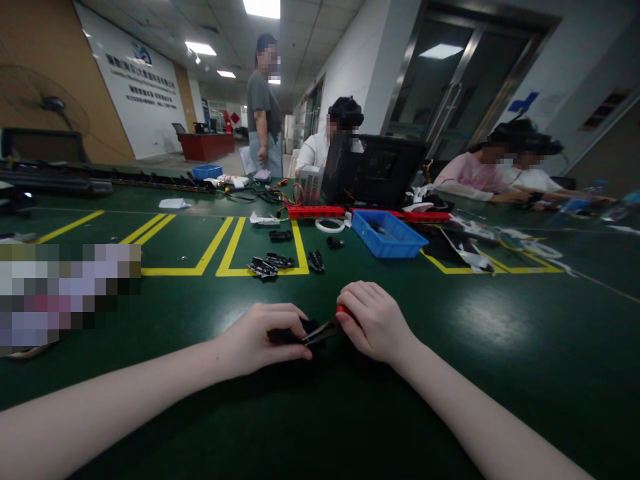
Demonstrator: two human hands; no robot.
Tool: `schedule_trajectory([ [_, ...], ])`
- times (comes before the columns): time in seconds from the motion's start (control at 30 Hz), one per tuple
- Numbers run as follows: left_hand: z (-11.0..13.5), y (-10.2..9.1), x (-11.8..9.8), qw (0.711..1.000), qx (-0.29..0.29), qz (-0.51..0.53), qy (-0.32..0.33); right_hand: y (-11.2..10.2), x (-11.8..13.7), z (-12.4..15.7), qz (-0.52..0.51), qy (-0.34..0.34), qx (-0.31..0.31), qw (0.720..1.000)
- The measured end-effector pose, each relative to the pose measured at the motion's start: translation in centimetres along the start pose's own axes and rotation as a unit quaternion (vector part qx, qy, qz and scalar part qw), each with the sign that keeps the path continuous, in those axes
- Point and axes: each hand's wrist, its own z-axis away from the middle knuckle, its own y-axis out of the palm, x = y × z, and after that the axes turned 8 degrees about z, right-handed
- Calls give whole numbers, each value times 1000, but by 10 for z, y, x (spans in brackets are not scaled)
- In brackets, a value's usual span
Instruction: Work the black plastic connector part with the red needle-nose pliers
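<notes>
My left hand (pixel 267 337) is closed around a small black part (pixel 287 335), mostly hidden by the fingers and dark against the table. In my right hand (pixel 375 320) is a red-handled tool with slim metal blades, which looks like scissors (pixel 323 331). The fingers wrap its handle, and the blade tips meet the black part at my left fingertips. Beyond my hands lie several black plastic pieces (pixel 263 268), some across a yellow tape line. A dark round piece (pixel 335 243) lies to their right.
A blue bin (pixel 390 235) with dark items inside stands past my right hand. Behind it are a red power strip (pixel 316 212), a white ring (pixel 330 225) and a large black case (pixel 380 170). Several people sit or stand beyond the green table (pixel 175 313).
</notes>
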Motion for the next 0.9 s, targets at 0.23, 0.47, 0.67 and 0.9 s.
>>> schedule_trajectory([
  [0.23,0,-1,-2,1000,13,8,3,1,2,-2,-26,-5,19,999],
  [0.47,-1,-2,-4,1000,23,9,-15,2,1,-1,-40,0,54,998],
  [0.67,-2,-3,0,999,39,22,-13,3,-1,1,-31,-4,60,998],
  [0.9,-2,-2,2,998,56,11,-8,1,-4,0,-29,-9,59,998],
])
